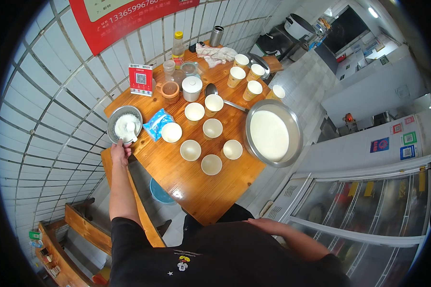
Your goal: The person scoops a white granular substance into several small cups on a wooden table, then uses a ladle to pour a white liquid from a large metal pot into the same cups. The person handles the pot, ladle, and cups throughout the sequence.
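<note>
My left hand (121, 152) is at the table's left end, its fingers closed at the near rim of a metal bowl (112, 125). White granules fill the bowl, and a white spoon (132, 131) stands in them, its handle close to my fingers. Beside the bowl lies a blue plastic bag (159, 123). Several paper cups (190, 150) stand upright around the middle of the table. A large steel basin (298, 136) of creamy white liquid sits at the right edge. Down by my right thigh, my right hand (266, 226) lies flat, apart from the table things.
A ladle (211, 89) rests with its handle toward the basin. Behind the cups are a lidded white pot (192, 89), an orange-rimmed jar (169, 91), a yellow-capped bottle (178, 48) and a cloth (216, 54). A bench (143, 215) runs along the left; a glass-fronted fridge (364, 205) stands right.
</note>
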`<action>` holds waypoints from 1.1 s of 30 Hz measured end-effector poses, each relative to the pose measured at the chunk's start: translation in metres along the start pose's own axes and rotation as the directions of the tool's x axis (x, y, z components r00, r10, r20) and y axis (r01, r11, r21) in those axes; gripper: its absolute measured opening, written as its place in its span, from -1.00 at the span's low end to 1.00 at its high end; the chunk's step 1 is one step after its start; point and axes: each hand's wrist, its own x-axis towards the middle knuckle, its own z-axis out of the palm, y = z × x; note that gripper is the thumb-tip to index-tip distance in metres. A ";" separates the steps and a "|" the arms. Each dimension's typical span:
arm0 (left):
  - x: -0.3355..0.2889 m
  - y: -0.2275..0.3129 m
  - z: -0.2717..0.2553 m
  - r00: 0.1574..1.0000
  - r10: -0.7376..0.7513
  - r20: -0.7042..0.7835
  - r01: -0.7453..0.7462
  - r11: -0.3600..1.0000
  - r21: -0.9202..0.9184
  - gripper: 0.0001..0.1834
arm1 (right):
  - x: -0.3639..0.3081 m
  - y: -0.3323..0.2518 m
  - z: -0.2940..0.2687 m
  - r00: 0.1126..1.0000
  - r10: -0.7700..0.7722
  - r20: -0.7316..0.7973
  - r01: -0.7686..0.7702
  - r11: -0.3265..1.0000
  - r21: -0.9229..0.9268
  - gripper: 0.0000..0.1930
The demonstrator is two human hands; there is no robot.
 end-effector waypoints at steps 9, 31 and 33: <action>-0.078 -0.034 -0.041 0.949 0.231 -0.214 -0.131 0.907 0.400 -0.28 | -0.038 -0.129 -0.183 0.572 -0.628 -0.527 0.461 0.778 -0.426 -0.63; -0.565 -0.383 0.093 0.842 -0.485 -0.238 0.516 0.593 0.619 -0.38 | 0.271 -0.342 -0.323 0.971 -0.193 -0.138 -0.156 -0.080 -0.985 -0.67; -0.567 -0.380 0.100 0.858 -0.470 -0.208 0.480 0.587 0.652 -0.38 | 0.275 -0.347 -0.323 0.980 -0.161 -0.119 -0.125 -0.023 -0.992 -0.69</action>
